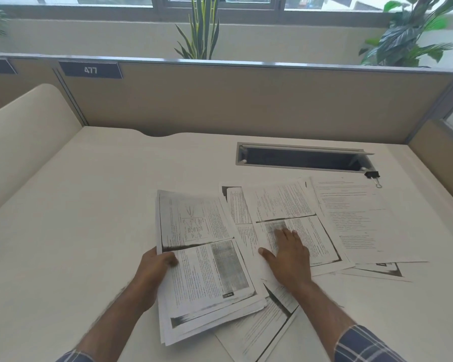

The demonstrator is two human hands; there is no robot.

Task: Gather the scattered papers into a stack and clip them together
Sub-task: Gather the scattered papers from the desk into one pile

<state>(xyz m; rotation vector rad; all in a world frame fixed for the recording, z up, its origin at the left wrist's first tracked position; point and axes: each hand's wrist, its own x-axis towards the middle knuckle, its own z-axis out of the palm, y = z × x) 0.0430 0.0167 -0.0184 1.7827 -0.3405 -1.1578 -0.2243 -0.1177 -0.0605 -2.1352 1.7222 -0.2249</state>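
A stack of printed papers [207, 267] is held by its left edge in my left hand [157, 262], thumb on top, tilted slightly off the desk. My right hand [288, 254] lies flat, fingers straight, on a loose printed sheet [293, 205] to the right of the stack. More sheets lie spread around: a text page [361, 218] at the far right, one partly under the stack near the front edge [262, 333], and others beneath. A black binder clip [373, 175] sits beyond the papers at the back right.
The cream desk [76, 205] has an open cable tray slot [301, 159] at the back right, next to the clip. Beige partition walls [246, 100] enclose the back and right sides. A curved cream divider [24, 131] stands on the left.
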